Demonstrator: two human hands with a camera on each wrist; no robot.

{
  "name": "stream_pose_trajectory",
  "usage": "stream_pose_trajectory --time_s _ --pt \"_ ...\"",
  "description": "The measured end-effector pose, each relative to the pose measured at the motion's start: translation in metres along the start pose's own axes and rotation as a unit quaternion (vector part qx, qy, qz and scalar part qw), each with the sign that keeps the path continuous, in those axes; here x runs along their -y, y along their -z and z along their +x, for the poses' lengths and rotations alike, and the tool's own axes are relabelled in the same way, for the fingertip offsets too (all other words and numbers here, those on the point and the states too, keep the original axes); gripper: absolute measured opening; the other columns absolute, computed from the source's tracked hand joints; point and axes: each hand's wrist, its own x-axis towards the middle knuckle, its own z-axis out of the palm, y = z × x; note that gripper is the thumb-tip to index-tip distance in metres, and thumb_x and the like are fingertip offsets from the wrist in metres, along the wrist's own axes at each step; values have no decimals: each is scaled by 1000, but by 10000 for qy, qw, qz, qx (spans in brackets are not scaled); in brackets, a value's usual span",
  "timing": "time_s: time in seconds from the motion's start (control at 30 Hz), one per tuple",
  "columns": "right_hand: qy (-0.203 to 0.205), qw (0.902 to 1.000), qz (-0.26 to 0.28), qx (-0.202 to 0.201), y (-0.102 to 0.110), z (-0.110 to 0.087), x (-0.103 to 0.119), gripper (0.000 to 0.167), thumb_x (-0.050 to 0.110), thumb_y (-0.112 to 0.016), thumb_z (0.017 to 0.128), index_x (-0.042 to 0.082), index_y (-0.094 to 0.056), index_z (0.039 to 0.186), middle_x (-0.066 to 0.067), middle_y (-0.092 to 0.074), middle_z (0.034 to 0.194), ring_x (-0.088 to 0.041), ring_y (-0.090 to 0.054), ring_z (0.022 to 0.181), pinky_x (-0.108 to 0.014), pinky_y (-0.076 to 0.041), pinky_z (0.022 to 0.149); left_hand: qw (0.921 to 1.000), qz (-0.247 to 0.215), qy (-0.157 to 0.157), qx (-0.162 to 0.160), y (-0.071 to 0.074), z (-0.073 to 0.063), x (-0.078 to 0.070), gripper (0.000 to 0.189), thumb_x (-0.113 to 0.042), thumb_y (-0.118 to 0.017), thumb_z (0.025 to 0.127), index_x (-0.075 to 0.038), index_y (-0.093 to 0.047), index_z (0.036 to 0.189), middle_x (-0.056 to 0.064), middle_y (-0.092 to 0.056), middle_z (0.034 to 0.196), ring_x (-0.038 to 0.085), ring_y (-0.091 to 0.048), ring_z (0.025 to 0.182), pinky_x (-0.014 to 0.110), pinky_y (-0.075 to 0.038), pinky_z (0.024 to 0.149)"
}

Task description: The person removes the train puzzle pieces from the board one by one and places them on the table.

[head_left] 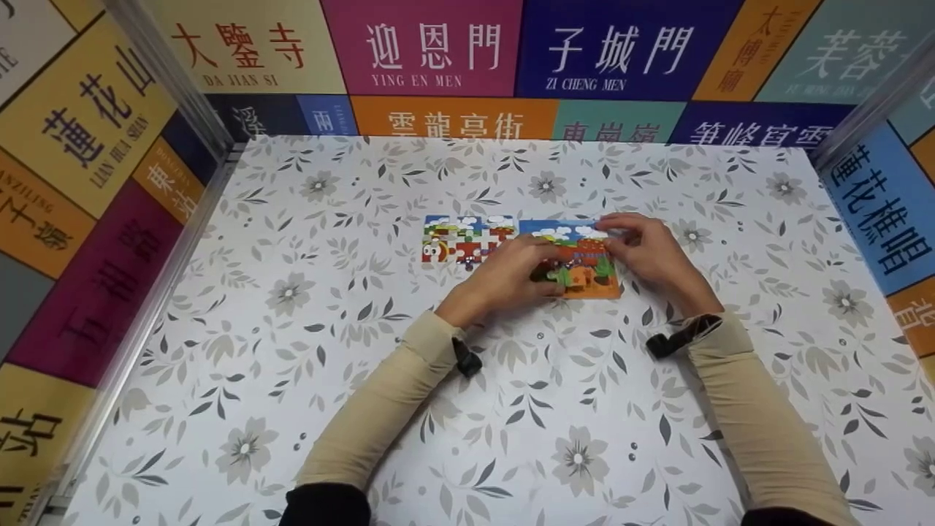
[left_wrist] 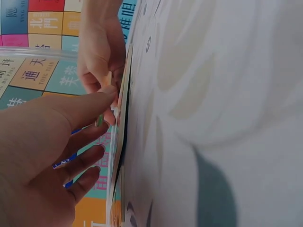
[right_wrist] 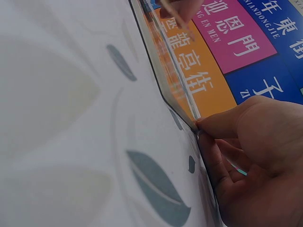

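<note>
Between thumb and fingers my left hand (head_left: 511, 274) pinches a small puzzle piece (left_wrist: 100, 119), seen edge-on with a bit of green in the left wrist view. That piece is held over the left side of a colourful jigsaw puzzle board (head_left: 603, 289) with blue sky, clouds and an orange lower edge. My right hand (head_left: 646, 245) is at the board's far right corner, its thumb and finger pinching the edge in the right wrist view. Left of the board lies a second puzzle section (head_left: 467, 232) with white patches and a cartoon face; my left hand partly covers it.
Both puzzles lie on a table (head_left: 380, 409) covered in white cloth with grey flowers and leaves. Panels with large Chinese lettering (head_left: 438, 51) wall off the back and both sides. Black straps (head_left: 679, 337) with small devices sit at the wrists.
</note>
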Motion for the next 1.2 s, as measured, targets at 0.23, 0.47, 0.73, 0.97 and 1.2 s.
stream_pose_trajectory --time_s 0.23,0.47,0.73,0.97,1.2 --pt "-4 9999 117 17 0 -1 0 33 13 -66 107 15 -74 139 -2 -58 160 -22 -63 111 -19 -49 83 9995 63 -158 -258 11 -9 8 44 -36 -78 102 -25 -71 144 -2 -73 141 20 -65 127 38 -49 110" --pt "-47 9998 153 67 0 -2 0 33 15 -66 108 15 -73 141 -2 -55 161 -21 -62 111 -18 -50 82 9982 -22 -131 -585 25 -21 17 38 -35 -78 102 -20 -76 136 -2 -77 133 21 -67 123 39 -52 107" --pt "-124 9998 177 45 -1 -2 1 33 15 -67 107 16 -74 140 -1 -56 161 -20 -61 114 -21 -49 89 9956 -327 14 -873 38 -35 27 33 -32 -80 100 -18 -78 130 0 -79 127 25 -70 114 38 -56 98" --pt "-211 9995 222 57 0 -2 2 34 15 -67 107 17 -73 141 0 -56 161 -22 -61 116 -22 -49 90 9942 -319 138 -1021 46 -50 37 34 -31 -82 99 -18 -77 130 -2 -78 130 23 -70 117 38 -55 103" --pt "-188 9994 280 71 1 -3 4 34 16 -67 107 17 -73 141 0 -56 161 -22 -61 114 -22 -49 87 9907 -603 398 -1157 53 -65 47 25 -33 -84 97 -20 -76 118 -3 -77 117 27 -71 109 43 -58 95"
